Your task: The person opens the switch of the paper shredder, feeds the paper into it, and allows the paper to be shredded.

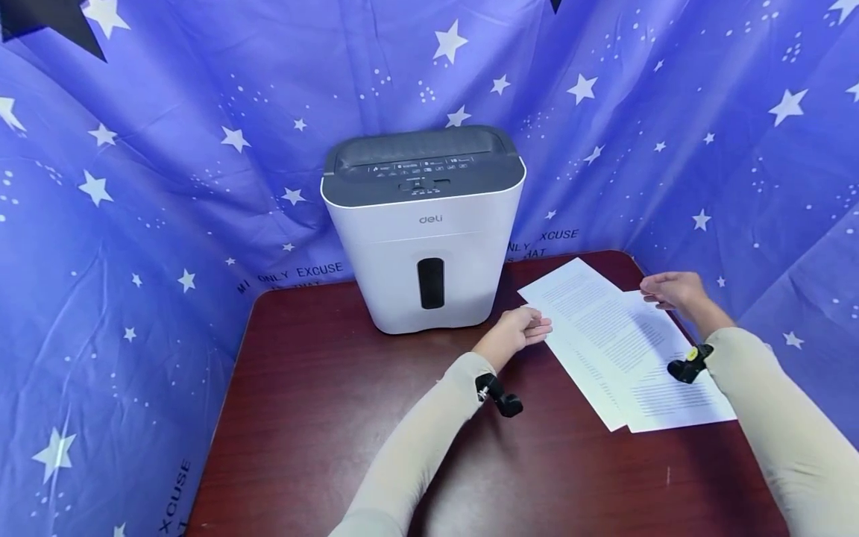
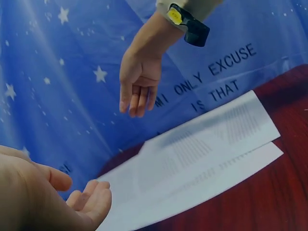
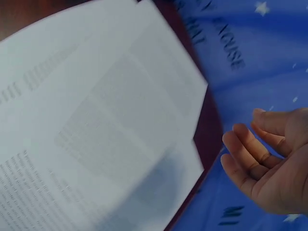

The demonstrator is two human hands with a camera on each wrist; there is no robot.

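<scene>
Papers [image 1: 590,321], frame right | likely light, limp; we'd pinch edges | our left fingers [image 1: 539,329], right fingers [image 1: 658,281] loosely uncurled, empty

A curtained-off booth fitted out like a small office corner: a paper shredder [image 1: 424,239] marked "deli" stands on a reddish-brown bench [image 1: 322,418], printed sheets [image 1: 620,358] lie to the right of the shredder, and blue star-patterned cloth [image 1: 268,164] hangs in folds behind it and to either side.
</scene>
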